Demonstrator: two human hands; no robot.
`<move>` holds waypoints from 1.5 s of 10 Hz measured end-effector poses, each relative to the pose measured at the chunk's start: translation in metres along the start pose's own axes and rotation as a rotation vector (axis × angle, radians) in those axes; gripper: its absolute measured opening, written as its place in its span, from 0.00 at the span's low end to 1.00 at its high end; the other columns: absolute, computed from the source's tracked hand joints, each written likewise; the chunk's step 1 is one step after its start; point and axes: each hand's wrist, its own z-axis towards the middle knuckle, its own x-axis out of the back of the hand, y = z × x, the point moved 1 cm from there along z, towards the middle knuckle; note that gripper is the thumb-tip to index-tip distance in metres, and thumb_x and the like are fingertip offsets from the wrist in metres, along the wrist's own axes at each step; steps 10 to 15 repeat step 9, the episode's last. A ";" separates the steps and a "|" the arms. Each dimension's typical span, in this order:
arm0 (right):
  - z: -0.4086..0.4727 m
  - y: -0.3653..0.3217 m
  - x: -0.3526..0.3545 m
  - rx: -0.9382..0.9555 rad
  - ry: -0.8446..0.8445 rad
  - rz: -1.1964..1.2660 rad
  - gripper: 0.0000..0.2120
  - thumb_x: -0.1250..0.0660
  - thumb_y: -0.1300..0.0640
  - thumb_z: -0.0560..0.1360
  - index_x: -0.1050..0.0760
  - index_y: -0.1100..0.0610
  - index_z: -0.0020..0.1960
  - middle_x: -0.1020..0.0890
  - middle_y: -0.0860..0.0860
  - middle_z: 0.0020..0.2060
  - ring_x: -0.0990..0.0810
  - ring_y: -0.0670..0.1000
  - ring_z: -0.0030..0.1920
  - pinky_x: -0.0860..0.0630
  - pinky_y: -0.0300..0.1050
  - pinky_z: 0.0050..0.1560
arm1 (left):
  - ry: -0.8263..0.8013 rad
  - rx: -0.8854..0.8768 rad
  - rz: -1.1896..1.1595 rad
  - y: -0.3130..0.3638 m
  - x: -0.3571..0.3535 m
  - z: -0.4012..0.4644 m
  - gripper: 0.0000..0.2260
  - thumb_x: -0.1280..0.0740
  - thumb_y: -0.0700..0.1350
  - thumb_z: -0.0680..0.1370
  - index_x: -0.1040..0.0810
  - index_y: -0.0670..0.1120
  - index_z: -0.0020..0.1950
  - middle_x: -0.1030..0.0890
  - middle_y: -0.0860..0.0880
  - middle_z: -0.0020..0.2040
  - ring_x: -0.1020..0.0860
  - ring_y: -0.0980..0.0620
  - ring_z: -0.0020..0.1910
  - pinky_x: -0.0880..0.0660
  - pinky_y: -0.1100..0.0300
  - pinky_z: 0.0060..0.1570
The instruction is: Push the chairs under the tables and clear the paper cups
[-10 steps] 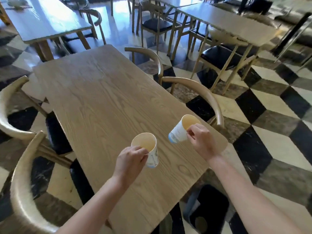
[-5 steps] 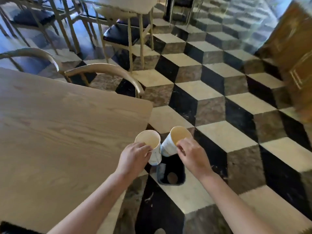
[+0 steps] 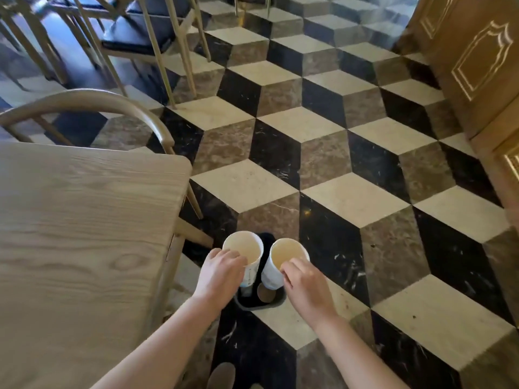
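Observation:
I hold two white paper cups side by side, both upright with empty, pale yellow insides. My left hand grips the left paper cup by its rim and side. My right hand grips the right paper cup the same way. Both cups hang right over a small black bin standing on the floor, with another cup lying inside it. The light wooden table is to my left, and a curved-back wooden chair is tucked against its far side.
More wooden chairs with dark cushions stand at the top left. A brown panelled wooden door fills the right edge. The floor is a black, cream and brown cube-pattern tile. My shoe tip shows at the bottom.
I have turned right, away from the table, and carried both cups from above the tabletop down to just over the black bin. The cups now sit closer together and lower.

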 end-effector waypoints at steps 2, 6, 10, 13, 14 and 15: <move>0.005 0.053 -0.113 -0.030 -0.084 -0.008 0.15 0.25 0.73 0.55 0.28 0.58 0.31 0.26 0.52 0.28 0.28 0.53 0.28 0.30 0.45 0.21 | -0.094 -0.003 -0.045 -0.029 -0.116 0.034 0.12 0.23 0.34 0.54 0.22 0.45 0.31 0.24 0.48 0.26 0.26 0.47 0.25 0.27 0.58 0.26; -0.005 0.117 -0.266 -0.040 -0.254 -0.071 0.18 0.25 0.75 0.49 0.30 0.59 0.28 0.28 0.54 0.24 0.30 0.54 0.24 0.41 0.40 0.22 | -0.235 -0.026 0.088 -0.073 -0.275 0.050 0.06 0.32 0.42 0.71 0.20 0.46 0.47 0.19 0.49 0.44 0.23 0.47 0.45 0.32 0.55 0.49; -0.018 0.090 -0.210 -0.151 -0.247 -0.092 0.10 0.25 0.54 0.66 0.23 0.57 0.40 0.21 0.53 0.35 0.23 0.54 0.36 0.26 0.48 0.33 | -0.207 0.008 -0.001 -0.050 -0.220 0.037 0.09 0.36 0.49 0.76 0.24 0.50 0.55 0.21 0.52 0.51 0.25 0.52 0.52 0.34 0.58 0.55; -0.018 0.090 -0.210 -0.151 -0.247 -0.092 0.10 0.25 0.54 0.66 0.23 0.57 0.40 0.21 0.53 0.35 0.23 0.54 0.36 0.26 0.48 0.33 | -0.207 0.008 -0.001 -0.050 -0.220 0.037 0.09 0.36 0.49 0.76 0.24 0.50 0.55 0.21 0.52 0.51 0.25 0.52 0.52 0.34 0.58 0.55; -0.018 0.090 -0.210 -0.151 -0.247 -0.092 0.10 0.25 0.54 0.66 0.23 0.57 0.40 0.21 0.53 0.35 0.23 0.54 0.36 0.26 0.48 0.33 | -0.207 0.008 -0.001 -0.050 -0.220 0.037 0.09 0.36 0.49 0.76 0.24 0.50 0.55 0.21 0.52 0.51 0.25 0.52 0.52 0.34 0.58 0.55; -0.018 0.090 -0.210 -0.151 -0.247 -0.092 0.10 0.25 0.54 0.66 0.23 0.57 0.40 0.21 0.53 0.35 0.23 0.54 0.36 0.26 0.48 0.33 | -0.207 0.008 -0.001 -0.050 -0.220 0.037 0.09 0.36 0.49 0.76 0.24 0.50 0.55 0.21 0.52 0.51 0.25 0.52 0.52 0.34 0.58 0.55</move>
